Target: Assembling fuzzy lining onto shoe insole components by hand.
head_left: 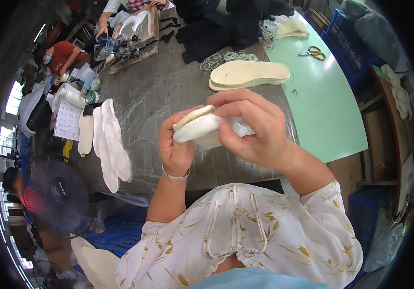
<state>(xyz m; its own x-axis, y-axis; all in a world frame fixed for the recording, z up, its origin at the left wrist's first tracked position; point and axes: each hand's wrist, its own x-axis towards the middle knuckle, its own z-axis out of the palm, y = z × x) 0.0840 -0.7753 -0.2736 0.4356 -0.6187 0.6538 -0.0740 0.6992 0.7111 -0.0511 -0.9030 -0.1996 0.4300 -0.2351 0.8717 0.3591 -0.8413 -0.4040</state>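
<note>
In front of my chest, above the near edge of the table, I hold fleece insoles [198, 129] with a cream backing and white fluffy pile, seen end-on. My left hand [174, 149] is wrapped round their left side. With bent fingers, my right hand [260, 126] grips the same insoles at the right edge, thumb below. Whether a rubber band lies between its fingers cannot be made out. Beyond my hands lies another stacked pair of insoles [251, 73], backing up. A loose heap of pale rubber bands [228, 59] lies just behind that pair.
White fleece insoles [111, 144] lie at the left table edge, near a phone [91, 110] and a written sheet [67, 120]. Black cloth [221, 31], a bottle [269, 33] and scissors [314, 52] are farther back. A fan [57, 190] stands left. Two people work at far left.
</note>
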